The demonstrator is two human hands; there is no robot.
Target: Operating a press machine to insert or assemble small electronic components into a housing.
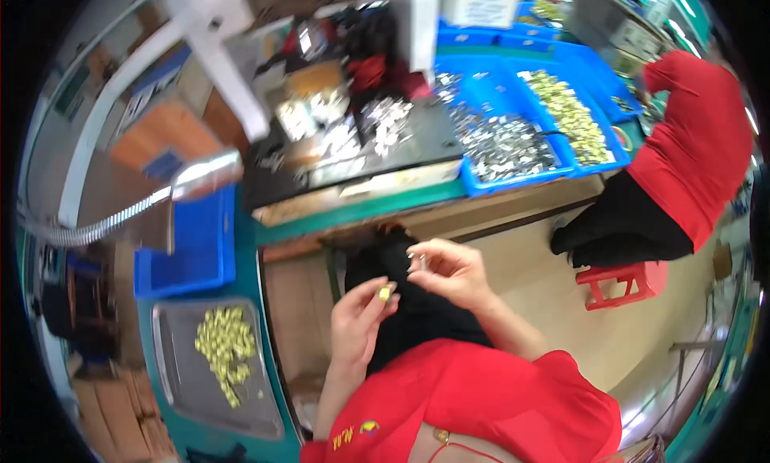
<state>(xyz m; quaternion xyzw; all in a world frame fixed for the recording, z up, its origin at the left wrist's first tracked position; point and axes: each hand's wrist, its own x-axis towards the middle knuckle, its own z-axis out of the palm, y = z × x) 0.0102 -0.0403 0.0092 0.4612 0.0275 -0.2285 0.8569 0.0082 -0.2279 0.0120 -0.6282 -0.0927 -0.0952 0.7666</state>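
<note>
Both my hands are raised over my lap, a short way apart. Between the thumb and fingers of my left hand (361, 318) sits a small yellow-gold metal piece (385, 293). My right hand (453, 274), a little higher and to the right, pinches a small silvery metal piece (423, 261); its exact kind is too small to tell. To the left, a grey metal tray (180, 383) holds a heap of similar yellow pieces (224, 347). Ahead, one blue bin (521, 176) contains many silvery and dark parts (509, 146), and the bin beside it holds yellow pieces (569, 114).
A black work surface (273, 182) with scattered shiny parts lies ahead on the green bench. A lamp (207, 174) on a flexible neck reaches in from the left, above a blue bin (188, 262). At the right, a person in red (698, 134) bends over a red stool (634, 282).
</note>
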